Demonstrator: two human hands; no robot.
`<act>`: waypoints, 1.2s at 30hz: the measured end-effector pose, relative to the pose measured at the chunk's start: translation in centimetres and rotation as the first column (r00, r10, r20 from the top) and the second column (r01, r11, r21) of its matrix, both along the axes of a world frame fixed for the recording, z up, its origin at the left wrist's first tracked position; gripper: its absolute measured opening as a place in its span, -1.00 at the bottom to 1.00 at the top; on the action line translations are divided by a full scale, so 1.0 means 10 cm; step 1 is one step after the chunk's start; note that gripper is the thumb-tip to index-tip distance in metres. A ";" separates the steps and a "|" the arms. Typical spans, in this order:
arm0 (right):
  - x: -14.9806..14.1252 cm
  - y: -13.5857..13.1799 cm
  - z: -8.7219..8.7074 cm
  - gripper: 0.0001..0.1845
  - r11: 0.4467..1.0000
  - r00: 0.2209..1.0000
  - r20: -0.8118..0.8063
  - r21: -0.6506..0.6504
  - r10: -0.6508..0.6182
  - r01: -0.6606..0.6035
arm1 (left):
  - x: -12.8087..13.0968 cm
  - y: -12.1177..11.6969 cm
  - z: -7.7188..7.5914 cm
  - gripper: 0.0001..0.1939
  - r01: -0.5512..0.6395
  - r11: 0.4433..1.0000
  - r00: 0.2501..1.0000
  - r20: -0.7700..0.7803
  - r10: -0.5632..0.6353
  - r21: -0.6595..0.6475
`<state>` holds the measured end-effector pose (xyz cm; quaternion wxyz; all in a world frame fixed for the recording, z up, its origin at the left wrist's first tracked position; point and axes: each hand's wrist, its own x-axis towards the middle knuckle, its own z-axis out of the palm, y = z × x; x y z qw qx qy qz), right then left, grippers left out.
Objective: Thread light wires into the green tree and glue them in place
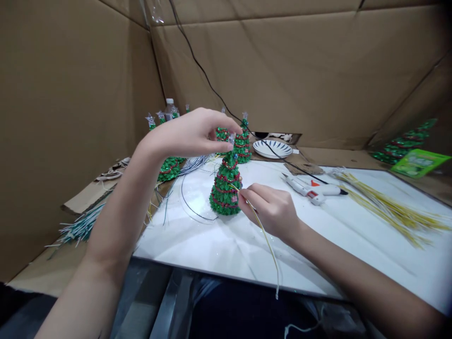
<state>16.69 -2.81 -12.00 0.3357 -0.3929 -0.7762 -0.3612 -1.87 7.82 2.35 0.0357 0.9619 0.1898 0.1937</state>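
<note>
A small green beaded Christmas tree [225, 190] with red garlands stands upright on the white board. From above, my left hand [197, 132] pinches the clear star [232, 138] at its top between thumb and index finger. My right hand [270, 207] is closed at the tree's right side, with a thin yellow wire [265, 238] between its fingers. One end of this wire reaches the tree's beads, and the long end hangs past the board's front edge. A pink ornament [234, 199] sits low on the tree.
Behind are more trees [243, 143], a bottle [170, 109] and a striped plate [272, 149]. To the right lie a glue gun [314, 188], yellow wires [391, 205] and a green packet [420, 163]. Green and white wires [81, 225] lie left; a black cable [203, 70] hangs across.
</note>
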 end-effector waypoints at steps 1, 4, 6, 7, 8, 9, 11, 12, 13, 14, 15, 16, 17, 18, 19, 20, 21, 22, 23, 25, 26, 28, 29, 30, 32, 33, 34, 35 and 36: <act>0.00 0.00 0.00 -0.80 1.000 1.000 0.026 0.014 0.002 -0.003 | 0.00 0.01 -0.01 -0.64 -0.011 1.000 1.000 -0.011 0.011 -0.010; 0.00 0.01 0.01 -0.81 0.999 0.996 0.094 0.052 0.003 -0.008 | 0.00 0.03 -0.02 -0.63 -0.036 0.999 0.999 -0.028 0.036 -0.021; 0.00 0.02 0.01 -0.81 0.998 0.994 0.110 0.061 -0.005 -0.002 | 0.01 0.04 -0.02 -0.62 -0.040 0.999 0.999 -0.037 0.039 -0.024; 0.00 0.03 0.01 -0.81 0.998 0.994 0.112 0.063 -0.007 0.000 | 0.01 0.04 -0.02 -0.62 -0.039 0.999 0.998 -0.041 0.038 -0.025; 0.00 0.03 0.01 -0.81 0.998 0.994 0.111 0.064 -0.011 0.004 | 0.01 0.04 -0.02 -0.62 -0.039 0.999 0.998 -0.044 0.038 -0.026; 0.01 0.04 0.01 -0.81 0.998 0.993 0.114 0.067 -0.016 0.008 | 0.01 0.04 -0.02 -0.61 -0.042 0.999 0.998 -0.047 0.041 -0.026; 0.01 0.05 0.01 -0.82 0.997 0.990 0.140 0.078 -0.028 0.017 | 0.02 0.04 -0.02 -0.61 -0.050 0.999 0.997 -0.054 0.049 -0.020; 0.01 0.05 0.01 -0.83 0.996 0.986 0.160 0.085 -0.035 0.021 | 0.02 0.04 -0.02 -0.60 -0.054 0.998 0.997 -0.058 0.053 -0.014; 0.01 0.05 0.02 -0.82 0.995 0.982 0.184 0.093 -0.040 0.023 | 0.02 0.04 -0.02 -0.59 -0.056 0.998 0.997 -0.062 0.055 -0.008; 0.00 0.05 0.02 -0.82 0.995 0.977 0.209 0.100 -0.042 0.021 | 0.01 0.04 -0.02 -0.58 -0.057 0.998 0.996 -0.066 0.056 -0.002; 0.00 0.04 0.03 -0.81 0.995 0.971 0.236 0.104 -0.038 0.014 | 0.01 0.04 -0.02 -0.58 -0.056 0.998 0.996 -0.068 0.056 0.003; -0.01 0.04 0.03 -0.79 0.994 0.965 0.261 0.106 -0.029 0.002 | 0.01 0.04 -0.02 -0.57 -0.055 0.998 0.996 -0.071 0.055 0.007; -0.02 0.04 0.03 -0.79 0.995 0.959 0.283 0.103 -0.017 -0.013 | 0.01 0.04 -0.02 -0.57 -0.053 0.999 0.996 -0.073 0.054 0.011; -0.02 0.03 0.04 -0.79 0.995 0.954 0.300 0.094 -0.004 -0.026 | 0.00 0.04 -0.02 -0.56 -0.052 0.999 0.996 -0.076 0.053 0.013; -0.02 0.03 0.04 -0.79 0.996 0.950 0.311 0.083 0.009 -0.036 | 0.00 0.04 -0.02 -0.56 -0.051 0.999 0.995 -0.080 0.052 0.015; -0.02 0.03 0.03 -0.80 0.997 0.950 0.313 0.070 0.017 -0.041 | 0.00 0.04 -0.02 -0.55 -0.051 0.999 0.995 -0.084 0.053 0.017; -0.02 0.03 0.03 -0.80 0.997 0.951 0.308 0.058 0.021 -0.041 | 0.00 0.04 -0.02 -0.55 -0.051 0.999 0.995 -0.088 0.053 0.018; -0.01 0.03 0.03 -0.80 0.998 0.955 0.297 0.045 0.022 -0.037 | 0.00 0.03 -0.02 -0.55 -0.053 0.998 0.994 -0.090 0.054 0.018; 0.00 0.04 0.02 -0.80 0.999 0.958 0.284 0.031 0.021 -0.031 | 0.00 0.03 -0.02 -0.56 -0.054 0.998 0.994 -0.091 0.056 0.015; 0.01 0.05 0.01 -0.80 1.000 0.968 0.249 0.001 0.018 -0.019 | 0.00 0.02 -0.02 -0.57 -0.056 0.998 0.994 -0.090 0.056 0.002; 0.02 0.05 0.00 -0.80 1.000 0.974 0.227 -0.015 0.019 -0.016 | 0.01 0.02 -0.02 -0.58 -0.055 0.998 0.995 -0.089 0.054 -0.009; 0.02 0.06 0.01 -0.78 0.998 0.985 0.173 -0.060 0.028 -0.018 | 0.01 0.03 -0.02 -0.60 -0.049 0.998 0.996 -0.078 0.047 -0.033; 0.02 0.07 0.02 -0.77 0.996 0.990 0.134 -0.091 0.032 -0.020 | 0.01 0.04 -0.03 -0.60 -0.043 0.998 0.997 -0.069 0.039 -0.046; 0.02 0.08 0.04 -0.77 0.991 0.996 0.088 -0.131 0.035 -0.024 | 0.02 0.05 -0.03 -0.60 -0.034 0.998 0.998 -0.057 0.030 -0.060; 0.00 0.10 0.08 -0.76 0.972 0.999 -0.027 -0.231 0.040 -0.045 | 0.03 0.10 -0.06 -0.54 -0.016 0.995 0.999 -0.038 0.013 -0.096; 0.00 0.11 0.10 -0.76 0.958 0.995 -0.087 -0.280 0.039 -0.062 | 0.04 0.13 -0.08 -0.49 -0.006 0.993 0.999 -0.032 0.003 -0.114; -0.01 0.12 0.13 -0.76 0.942 0.989 -0.140 -0.325 0.039 -0.083 | 0.05 0.17 -0.10 -0.45 0.006 0.991 1.000 -0.030 -0.009 -0.130; -0.02 0.13 0.14 -0.78 0.925 0.982 -0.184 -0.366 0.039 -0.105 | 0.06 0.21 -0.13 -0.43 0.017 0.990 0.999 -0.029 -0.021 -0.142; -0.02 0.15 0.16 -0.79 0.908 0.975 -0.220 -0.399 0.037 -0.125 | 0.08 0.25 -0.15 -0.42 0.028 0.988 0.999 -0.031 -0.033 -0.152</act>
